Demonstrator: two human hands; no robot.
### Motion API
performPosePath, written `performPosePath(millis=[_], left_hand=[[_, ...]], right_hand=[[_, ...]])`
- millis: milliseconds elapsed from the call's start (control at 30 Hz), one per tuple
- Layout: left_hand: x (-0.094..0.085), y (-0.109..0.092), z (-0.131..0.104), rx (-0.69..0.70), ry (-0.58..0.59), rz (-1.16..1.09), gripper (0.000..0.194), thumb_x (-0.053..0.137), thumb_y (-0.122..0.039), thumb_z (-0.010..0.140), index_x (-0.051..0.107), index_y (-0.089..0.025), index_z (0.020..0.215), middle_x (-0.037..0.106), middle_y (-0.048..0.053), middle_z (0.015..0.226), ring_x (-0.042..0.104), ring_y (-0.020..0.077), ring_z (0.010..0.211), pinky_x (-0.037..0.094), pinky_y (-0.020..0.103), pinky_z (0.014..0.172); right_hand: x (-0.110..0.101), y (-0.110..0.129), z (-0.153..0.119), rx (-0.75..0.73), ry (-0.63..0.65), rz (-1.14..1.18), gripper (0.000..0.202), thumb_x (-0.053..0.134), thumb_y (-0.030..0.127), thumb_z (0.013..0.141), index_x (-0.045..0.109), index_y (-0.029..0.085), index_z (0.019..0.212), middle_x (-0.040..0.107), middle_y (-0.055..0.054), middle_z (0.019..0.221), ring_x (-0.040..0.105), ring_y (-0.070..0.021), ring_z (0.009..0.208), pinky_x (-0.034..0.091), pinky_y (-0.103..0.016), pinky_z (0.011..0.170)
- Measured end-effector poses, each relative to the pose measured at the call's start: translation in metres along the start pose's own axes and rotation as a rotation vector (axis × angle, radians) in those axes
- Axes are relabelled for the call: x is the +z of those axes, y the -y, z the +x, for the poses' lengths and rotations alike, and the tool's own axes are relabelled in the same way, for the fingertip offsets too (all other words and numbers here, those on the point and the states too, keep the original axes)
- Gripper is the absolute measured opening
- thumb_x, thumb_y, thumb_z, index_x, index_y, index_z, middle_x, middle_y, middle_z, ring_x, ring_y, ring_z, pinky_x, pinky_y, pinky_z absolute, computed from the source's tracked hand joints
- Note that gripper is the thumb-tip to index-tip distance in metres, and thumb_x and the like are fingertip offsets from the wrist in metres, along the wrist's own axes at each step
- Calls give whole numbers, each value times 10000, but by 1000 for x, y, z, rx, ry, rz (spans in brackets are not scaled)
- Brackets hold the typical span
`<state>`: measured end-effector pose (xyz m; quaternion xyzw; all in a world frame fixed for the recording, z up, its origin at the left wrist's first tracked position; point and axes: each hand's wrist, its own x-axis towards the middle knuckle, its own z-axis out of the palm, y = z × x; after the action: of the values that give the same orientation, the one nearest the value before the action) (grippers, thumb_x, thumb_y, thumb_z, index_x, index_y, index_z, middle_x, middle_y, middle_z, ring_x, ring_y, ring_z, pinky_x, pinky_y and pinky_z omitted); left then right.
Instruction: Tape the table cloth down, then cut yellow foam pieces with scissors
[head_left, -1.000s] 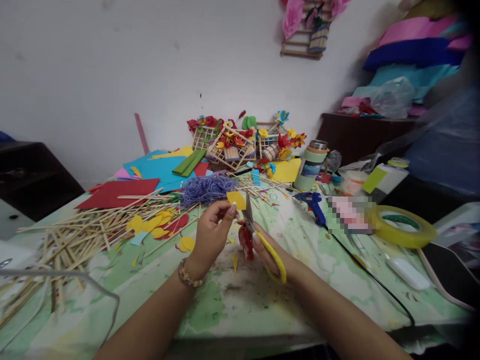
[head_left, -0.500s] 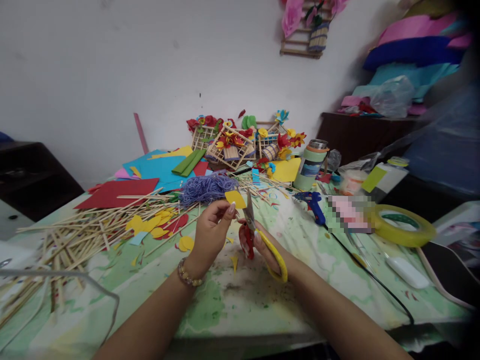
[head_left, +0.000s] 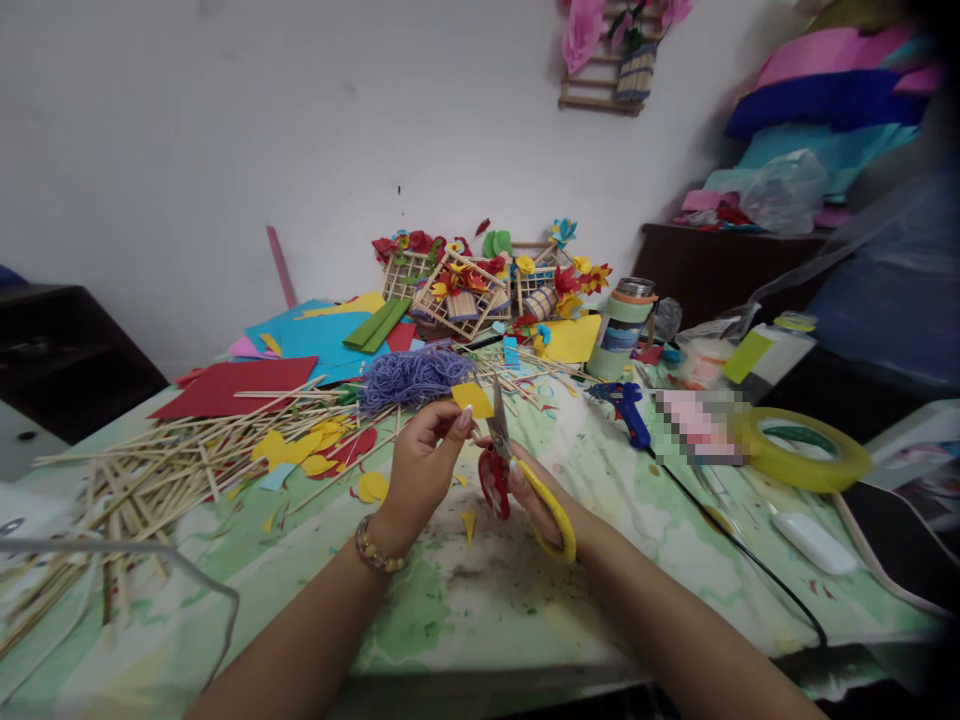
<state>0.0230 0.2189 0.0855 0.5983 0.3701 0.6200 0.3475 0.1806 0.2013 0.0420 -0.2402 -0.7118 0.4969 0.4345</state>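
Note:
Between thumb and fingers of my left hand [head_left: 427, 455] is a small yellow paper piece [head_left: 472, 400], pinched at its lower edge. My right hand [head_left: 534, 500] is closed on scissors [head_left: 499, 430] with one yellow-wrapped handle and one red handle. The blades point up, just right of the yellow paper. A small yellow scrap [head_left: 469, 525] lies on the table below the hands. Purple yarn [head_left: 412, 378] lies behind my left hand.
Thin sticks [head_left: 150, 480] and yellow petals [head_left: 322, 450] lie at left, coloured sheets [head_left: 232, 388] behind them. Decorated stick frames [head_left: 461, 290] stand at the back. To the right are a blue glue gun [head_left: 630, 410], a bottle [head_left: 621, 330] and a tape roll [head_left: 806, 450].
The scissors' red handle has shifted very slightly, and the view has moved a little. Both hands hold the same things in nearly the same place.

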Motion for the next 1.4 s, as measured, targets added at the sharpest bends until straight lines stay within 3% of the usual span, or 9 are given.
performPosePath(millis=[733, 1400], left_hand=[[-6, 8, 5, 24, -46, -19, 201, 682, -348, 780, 618, -159, 754, 649, 4, 672, 592, 110, 637, 447, 208, 605], [-11, 4, 4, 96, 40, 110, 160, 645, -294, 804, 644, -166, 708, 631, 10, 696, 569, 127, 671, 449, 238, 660]], right_hand=[[-4, -1, -3, 59, -20, -47, 580, 394, 642, 886, 440, 196, 1255, 434, 20, 748, 403, -63, 501, 367, -203, 439], [-6, -4, -2, 26, 17, -28, 582, 376, 607, 911, 358, 218, 1344, 481, -18, 850, 454, -98, 620, 414, -237, 536]])
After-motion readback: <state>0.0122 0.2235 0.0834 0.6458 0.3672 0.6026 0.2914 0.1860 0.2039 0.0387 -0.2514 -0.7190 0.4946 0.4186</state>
